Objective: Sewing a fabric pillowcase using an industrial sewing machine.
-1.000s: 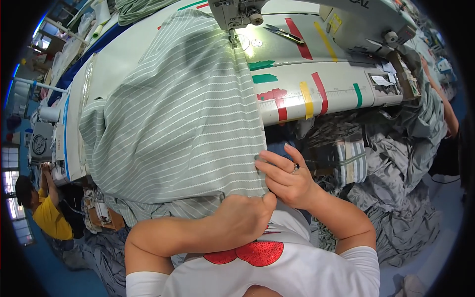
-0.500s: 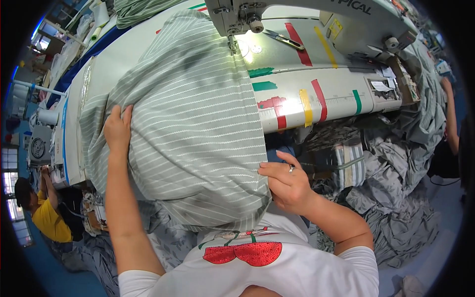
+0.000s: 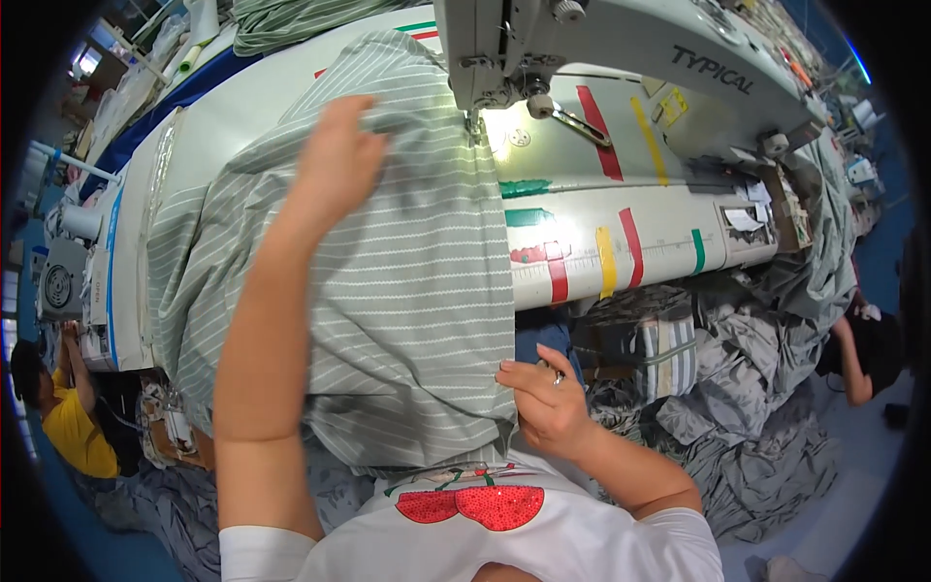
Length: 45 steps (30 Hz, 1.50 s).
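Grey-green fabric with white stripes [image 3: 417, 291] drapes over the sewing machine bed and down to my lap, its right edge running straight back to the needle. My right hand [image 3: 551, 403], with a ring on a finger, pinches that edge near my lap. Over the fabric, left of the needle, hovers or rests my left hand [image 3: 339, 160]; its fingers are smeared by motion, and I cannot tell whether they touch the cloth. The presser foot [image 3: 474, 126] of the sewing machine [image 3: 630, 48] stands at the cloth's far right corner.
Thread snips [image 3: 582, 124] lie on the bed right of the needle, among red, yellow and green tape strips. Crumpled grey patterned fabric [image 3: 747, 388] heaps at the right. A person in a yellow shirt [image 3: 82, 432] works at the far left; another person's arm [image 3: 853, 359] shows at right.
My left hand has moved from the fabric's left side forward and right toward the needle. My right hand keeps its pinch on the edge. The view has shifted slightly.
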Motion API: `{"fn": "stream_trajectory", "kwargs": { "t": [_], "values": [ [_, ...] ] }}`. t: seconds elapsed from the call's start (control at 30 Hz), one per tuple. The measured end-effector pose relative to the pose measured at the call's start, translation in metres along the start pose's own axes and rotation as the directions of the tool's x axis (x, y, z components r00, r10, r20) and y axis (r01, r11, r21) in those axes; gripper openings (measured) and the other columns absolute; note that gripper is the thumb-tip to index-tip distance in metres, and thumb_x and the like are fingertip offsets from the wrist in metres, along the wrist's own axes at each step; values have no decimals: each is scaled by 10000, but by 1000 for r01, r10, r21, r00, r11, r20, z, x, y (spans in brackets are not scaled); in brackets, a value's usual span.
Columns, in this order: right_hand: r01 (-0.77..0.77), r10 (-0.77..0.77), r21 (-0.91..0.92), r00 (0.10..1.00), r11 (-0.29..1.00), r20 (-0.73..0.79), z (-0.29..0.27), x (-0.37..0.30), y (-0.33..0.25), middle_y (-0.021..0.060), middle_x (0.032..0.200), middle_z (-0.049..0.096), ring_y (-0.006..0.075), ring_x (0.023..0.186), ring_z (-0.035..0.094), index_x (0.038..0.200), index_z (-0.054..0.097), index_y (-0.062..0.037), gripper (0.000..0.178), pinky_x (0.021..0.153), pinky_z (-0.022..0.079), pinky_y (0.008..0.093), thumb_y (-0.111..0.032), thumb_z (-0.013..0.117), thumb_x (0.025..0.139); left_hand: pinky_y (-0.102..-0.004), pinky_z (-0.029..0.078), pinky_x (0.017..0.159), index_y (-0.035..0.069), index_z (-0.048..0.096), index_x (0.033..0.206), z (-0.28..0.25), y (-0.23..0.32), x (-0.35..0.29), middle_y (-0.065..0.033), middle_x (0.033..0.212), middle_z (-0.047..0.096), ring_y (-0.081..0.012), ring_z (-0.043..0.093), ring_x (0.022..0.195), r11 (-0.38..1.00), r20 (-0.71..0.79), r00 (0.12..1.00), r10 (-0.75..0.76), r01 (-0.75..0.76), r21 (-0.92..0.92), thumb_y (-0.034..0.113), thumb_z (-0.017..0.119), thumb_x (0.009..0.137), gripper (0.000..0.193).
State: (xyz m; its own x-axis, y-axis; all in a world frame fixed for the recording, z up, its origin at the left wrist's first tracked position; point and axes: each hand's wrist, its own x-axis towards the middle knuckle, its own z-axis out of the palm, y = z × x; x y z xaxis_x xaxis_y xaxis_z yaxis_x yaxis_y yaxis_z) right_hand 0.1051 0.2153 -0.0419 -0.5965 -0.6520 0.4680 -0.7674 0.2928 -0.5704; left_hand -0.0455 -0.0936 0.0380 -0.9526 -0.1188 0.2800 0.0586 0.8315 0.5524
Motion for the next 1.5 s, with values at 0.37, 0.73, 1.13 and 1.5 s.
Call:
{"fn": "stream_trajectory", "kwargs": {
  "t": [0.37,0.73,1.13,1.5],
  "values": [
    [-39,39,-11,995,999,94,-9,2,-1,94,1075,669,245,1075,644,731,595,-18,135,1054,303,486,3,598,598,-442,444,807,123,619,1094,86,-32,84,-120,976,603,-303,591,927,957,-74,965,251,-236,169,199,661,822,285],
    [-4,11,-48,990,999,143,-19,27,10,82,1047,681,239,1046,658,706,578,-37,103,1053,268,480,-40,616,610,-458,409,772,143,643,984,92,-41,103,-75,837,564,-293,573,863,936,-129,927,352,-347,60,148,623,812,173],
    [73,-62,-111,993,991,101,-27,92,47,87,1017,681,256,1001,674,727,590,-47,60,1041,282,492,-33,621,678,-467,407,827,137,632,1034,106,-60,181,-91,928,579,-296,574,945,941,-82,970,227,-197,274,215,528,882,200],
    [67,-35,-156,979,985,199,-31,152,84,94,1034,655,250,1008,662,801,618,-40,141,1005,352,497,-16,617,662,-473,416,899,123,608,1109,113,-75,252,-106,1088,587,-311,563,1061,940,6,986,166,-160,301,256,524,890,269]
  ]
}}
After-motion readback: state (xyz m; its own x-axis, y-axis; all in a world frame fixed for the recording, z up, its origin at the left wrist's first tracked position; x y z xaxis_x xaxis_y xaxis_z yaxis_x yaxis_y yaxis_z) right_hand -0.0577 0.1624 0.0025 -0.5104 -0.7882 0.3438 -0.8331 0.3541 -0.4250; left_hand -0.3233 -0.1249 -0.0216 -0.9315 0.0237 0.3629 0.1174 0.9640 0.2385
